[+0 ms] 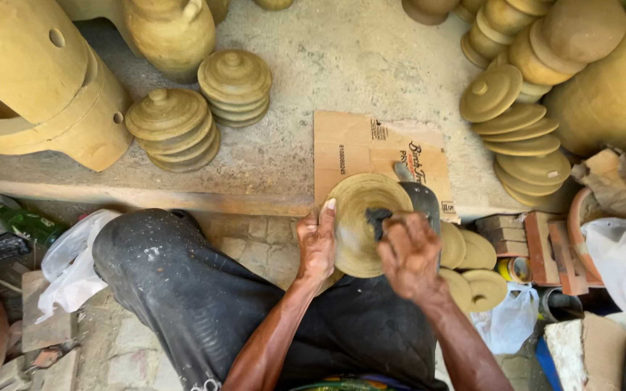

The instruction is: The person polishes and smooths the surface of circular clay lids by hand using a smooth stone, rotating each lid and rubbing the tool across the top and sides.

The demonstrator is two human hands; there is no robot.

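Dark trousers fill the foreground; above the knee, the left hand clamps the left rim of a round clay lid, tilted on edge. Just right, the right hand presses a dark pad to its face, fingers closed on it.

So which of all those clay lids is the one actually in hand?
The lid over the lap, edge held by the left hand, right hand pressing a dark scrap on it. The others sit stacked, untouched.
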